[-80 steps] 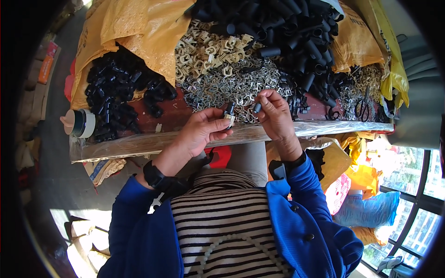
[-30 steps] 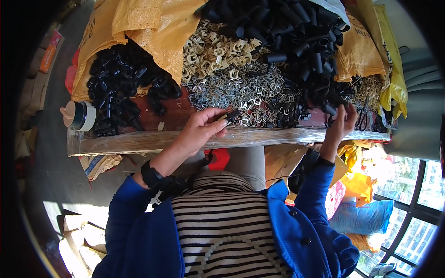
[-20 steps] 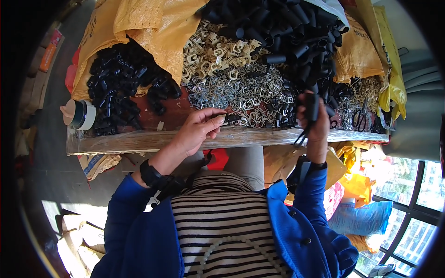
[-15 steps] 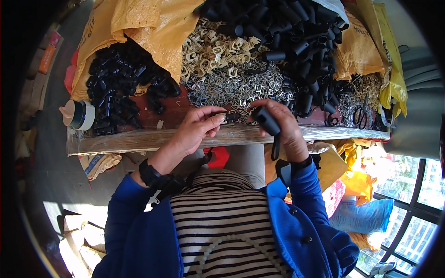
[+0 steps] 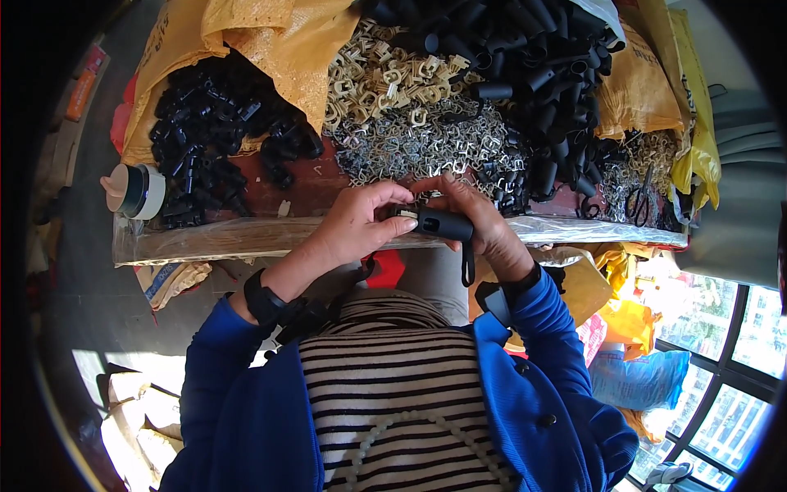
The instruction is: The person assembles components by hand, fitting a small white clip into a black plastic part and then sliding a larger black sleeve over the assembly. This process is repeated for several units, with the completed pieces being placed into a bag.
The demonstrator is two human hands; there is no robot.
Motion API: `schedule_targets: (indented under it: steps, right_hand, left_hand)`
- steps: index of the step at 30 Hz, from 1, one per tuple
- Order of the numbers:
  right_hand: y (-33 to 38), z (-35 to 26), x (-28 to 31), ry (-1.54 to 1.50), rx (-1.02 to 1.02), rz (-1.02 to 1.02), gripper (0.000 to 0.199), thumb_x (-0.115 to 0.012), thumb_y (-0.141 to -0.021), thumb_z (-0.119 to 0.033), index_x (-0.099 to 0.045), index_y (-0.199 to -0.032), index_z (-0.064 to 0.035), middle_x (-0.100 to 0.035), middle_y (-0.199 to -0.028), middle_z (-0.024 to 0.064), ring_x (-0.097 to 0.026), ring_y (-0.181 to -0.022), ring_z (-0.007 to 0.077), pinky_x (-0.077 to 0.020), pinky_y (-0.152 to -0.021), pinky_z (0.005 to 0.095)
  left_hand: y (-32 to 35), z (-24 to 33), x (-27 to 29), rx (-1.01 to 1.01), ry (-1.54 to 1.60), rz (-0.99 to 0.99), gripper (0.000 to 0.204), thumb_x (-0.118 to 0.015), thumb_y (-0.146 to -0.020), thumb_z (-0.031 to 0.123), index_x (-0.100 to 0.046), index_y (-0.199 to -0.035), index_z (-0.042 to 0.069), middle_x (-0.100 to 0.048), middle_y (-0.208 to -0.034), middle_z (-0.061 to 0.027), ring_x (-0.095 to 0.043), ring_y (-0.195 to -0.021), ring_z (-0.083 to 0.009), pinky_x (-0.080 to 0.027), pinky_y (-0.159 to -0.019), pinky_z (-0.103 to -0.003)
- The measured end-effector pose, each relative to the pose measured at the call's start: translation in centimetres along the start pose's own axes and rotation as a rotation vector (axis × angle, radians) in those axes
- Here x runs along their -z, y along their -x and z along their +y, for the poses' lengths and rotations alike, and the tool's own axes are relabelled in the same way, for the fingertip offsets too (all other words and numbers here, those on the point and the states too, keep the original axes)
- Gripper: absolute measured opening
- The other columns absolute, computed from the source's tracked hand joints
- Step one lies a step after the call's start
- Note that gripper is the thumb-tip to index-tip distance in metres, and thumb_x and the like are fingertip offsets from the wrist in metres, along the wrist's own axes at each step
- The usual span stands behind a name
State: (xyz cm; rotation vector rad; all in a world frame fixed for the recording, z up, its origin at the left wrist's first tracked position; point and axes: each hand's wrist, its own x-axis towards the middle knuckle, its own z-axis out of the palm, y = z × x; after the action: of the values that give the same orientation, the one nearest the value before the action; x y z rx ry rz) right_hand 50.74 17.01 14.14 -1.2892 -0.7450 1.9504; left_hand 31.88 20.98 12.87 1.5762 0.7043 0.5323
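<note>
Over the table's front edge my two hands meet. My right hand point(image 5: 479, 215) is closed round a black plastic tube point(image 5: 447, 225) with a slot in its side and a strap loop hanging below. Between thumb and fingers, my left hand point(image 5: 366, 217) pinches a small part point(image 5: 405, 214), cream and dark, at the tube's left end. Whether the part sits inside the tube or only touches it, I cannot tell. Just beyond my hands lies a heap of small silvery metal clips point(image 5: 410, 146), with cream plastic pieces point(image 5: 402, 78) behind it.
More black tubes point(image 5: 541, 82) are piled at the back right. Small black fittings point(image 5: 209, 123) spill from an orange woven sack point(image 5: 283, 49) on the left. A white lidded cup point(image 5: 143, 193) stands at the table's left corner. Scissors point(image 5: 639, 201) lie at the right.
My right hand has moved left and brought the tube from a steep tilt to nearly level. Its end now meets the small part in my left hand, where before they were apart.
</note>
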Motion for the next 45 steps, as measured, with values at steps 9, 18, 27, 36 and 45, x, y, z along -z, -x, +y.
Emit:
schedule_targets:
  steps: [9,18,27,36,45]
  right_hand:
    - [-0.4,1.5,-0.5,-0.230,-0.003,0.014,0.050,-0.029,-0.085,-0.044,-0.044,-0.103,0.0008,-0.054,-0.063,0.0100,-0.042,-0.034,0.0099,-0.0290,-0.027,0.0169]
    - [-0.4,2.0,-0.2,-0.308,0.086,0.155,0.048,-0.028,-0.085,-0.044,-0.046,-0.094,-0.0001,-0.055,-0.072,0.0110,-0.051,-0.055,0.0123,-0.0397,-0.044,0.0219]
    - [0.8,0.5,-2.0,-0.124,0.522,0.009,0.068,-0.028,-0.080,-0.055,-0.040,-0.111,0.0035,-0.048,-0.100,0.0133,-0.046,-0.094,0.0180,-0.0363,-0.083,0.0302]
    - [1.3,-0.9,-0.7,0.328,0.549,-0.277,0.084,-0.047,-0.067,-0.058,-0.031,-0.120,0.0050,-0.040,-0.115,0.0180,-0.040,-0.107,0.0273,-0.0286,-0.092,0.0348]
    - [1.9,-0.9,-0.3,0.656,0.683,-0.245,0.083,-0.057,-0.061,-0.048,-0.032,-0.119,0.0065,-0.040,-0.114,0.0193,-0.039,-0.107,0.0283,-0.0271,-0.092,0.0353]
  left_hand:
    - [-0.3,-0.8,-0.6,0.239,0.430,-0.019,0.021,-0.057,-0.076,0.008,-0.053,-0.094,-0.001,-0.053,-0.068,-0.0010,-0.049,-0.055,-0.0042,-0.042,-0.051,-0.017]
    - [-1.0,0.5,-1.0,0.330,0.437,-0.043,0.023,-0.058,-0.076,0.010,-0.053,-0.096,0.000,-0.054,-0.068,-0.0007,-0.049,-0.056,-0.0045,-0.043,-0.052,-0.017]
    - [-1.2,1.6,-0.6,0.396,0.740,-0.013,0.034,-0.062,-0.072,0.009,-0.047,-0.102,0.004,-0.054,-0.081,-0.0007,-0.053,-0.065,-0.0069,-0.046,-0.056,-0.019]
    - [-1.6,0.5,-1.0,0.462,0.864,-0.062,0.037,-0.062,-0.072,0.010,-0.045,-0.104,0.011,-0.051,-0.088,0.0014,-0.053,-0.071,-0.0077,-0.046,-0.057,-0.019]
    - [-1.6,0.6,-2.0,0.519,0.822,-0.003,0.037,-0.065,-0.070,0.013,-0.046,-0.100,0.009,-0.051,-0.086,0.0006,-0.054,-0.070,-0.0099,-0.047,-0.056,-0.021]
